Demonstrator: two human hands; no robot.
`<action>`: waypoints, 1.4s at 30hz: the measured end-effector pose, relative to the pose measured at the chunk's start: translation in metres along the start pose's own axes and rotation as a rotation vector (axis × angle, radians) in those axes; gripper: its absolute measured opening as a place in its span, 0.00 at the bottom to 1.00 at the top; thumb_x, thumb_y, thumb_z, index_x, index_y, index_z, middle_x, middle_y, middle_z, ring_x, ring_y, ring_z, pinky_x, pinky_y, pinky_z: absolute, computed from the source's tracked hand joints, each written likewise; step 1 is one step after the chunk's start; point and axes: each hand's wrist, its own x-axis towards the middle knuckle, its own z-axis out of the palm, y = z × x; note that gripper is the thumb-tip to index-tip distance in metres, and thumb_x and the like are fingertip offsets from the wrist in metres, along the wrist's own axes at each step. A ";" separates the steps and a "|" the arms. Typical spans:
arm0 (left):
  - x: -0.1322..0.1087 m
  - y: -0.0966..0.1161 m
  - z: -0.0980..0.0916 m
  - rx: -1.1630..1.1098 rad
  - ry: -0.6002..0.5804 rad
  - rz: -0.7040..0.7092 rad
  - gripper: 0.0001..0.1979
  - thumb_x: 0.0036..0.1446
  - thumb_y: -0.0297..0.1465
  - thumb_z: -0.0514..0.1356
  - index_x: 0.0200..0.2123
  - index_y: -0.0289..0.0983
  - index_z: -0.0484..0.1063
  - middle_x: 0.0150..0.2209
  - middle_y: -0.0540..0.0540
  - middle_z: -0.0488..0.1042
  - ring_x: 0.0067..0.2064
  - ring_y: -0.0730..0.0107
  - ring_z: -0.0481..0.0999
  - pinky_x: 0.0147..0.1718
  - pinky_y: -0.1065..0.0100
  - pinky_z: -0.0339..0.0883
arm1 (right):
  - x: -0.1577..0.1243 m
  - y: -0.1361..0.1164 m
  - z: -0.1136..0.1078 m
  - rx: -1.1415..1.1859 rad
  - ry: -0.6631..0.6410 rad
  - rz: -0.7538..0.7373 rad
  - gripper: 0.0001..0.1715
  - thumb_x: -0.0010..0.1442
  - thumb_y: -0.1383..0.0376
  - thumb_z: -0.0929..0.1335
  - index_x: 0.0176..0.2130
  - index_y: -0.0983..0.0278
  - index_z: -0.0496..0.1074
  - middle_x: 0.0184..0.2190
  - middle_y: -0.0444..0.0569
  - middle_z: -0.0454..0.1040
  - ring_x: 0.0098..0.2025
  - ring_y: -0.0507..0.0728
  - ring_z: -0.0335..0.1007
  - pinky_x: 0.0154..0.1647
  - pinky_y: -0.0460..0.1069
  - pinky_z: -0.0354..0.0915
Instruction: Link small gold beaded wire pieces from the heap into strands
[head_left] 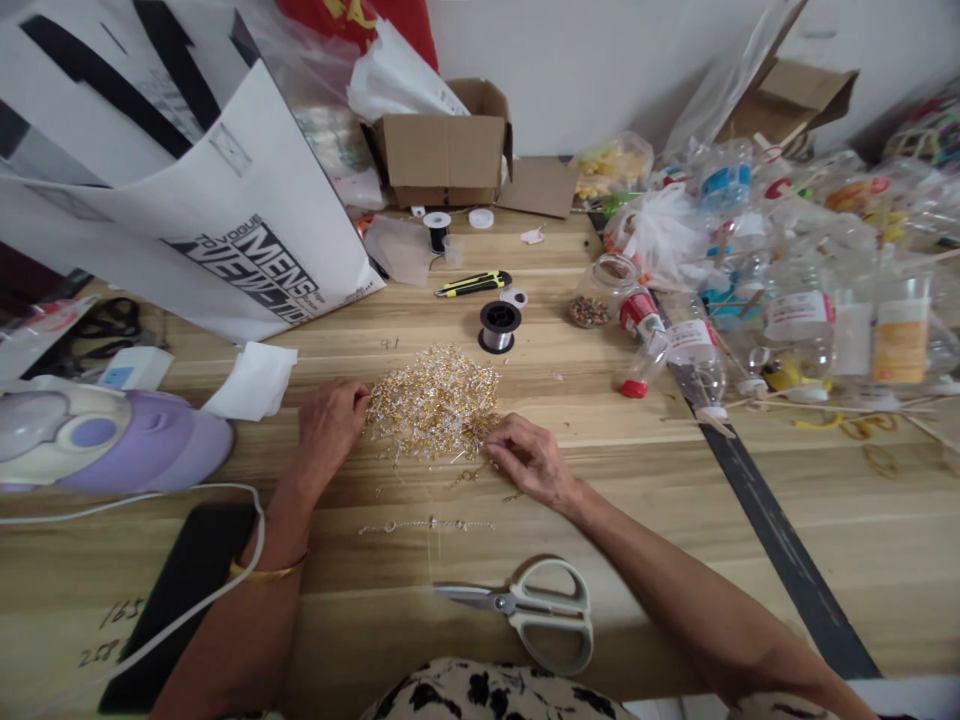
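A loose pile of small gold and silver jewelry pieces (435, 400) lies on the wooden table. At its left edge, my left hand (330, 425) has its fingertips pinched together; whatever they hold is too small to make out. My right hand (531, 460) rests against the right edge of the pile, thumb and fingers closed at some gold bits, and I cannot tell what is between them. A thin chain bracelet (431, 525) is laid out straight in front of the pile. Nearer to me are scissors (551, 612) with pale handles, blades pointing left.
Behind the pile stand a spool of wire (499, 328) and a yellow-black utility knife (474, 285). Plastic bottles (795, 315) and a jar of beads (592, 308) crowd the right. At left are a white bag (225, 240), a purple device (157, 440) and a white cable (255, 510) crossing my forearm.
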 end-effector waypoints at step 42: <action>-0.003 0.005 -0.003 -0.264 -0.038 0.018 0.12 0.57 0.32 0.54 0.39 0.40 0.77 0.40 0.47 0.80 0.42 0.62 0.78 0.40 0.66 0.66 | -0.003 0.008 0.001 -0.004 0.077 0.071 0.06 0.63 0.66 0.65 0.34 0.63 0.70 0.29 0.48 0.71 0.31 0.54 0.67 0.31 0.48 0.63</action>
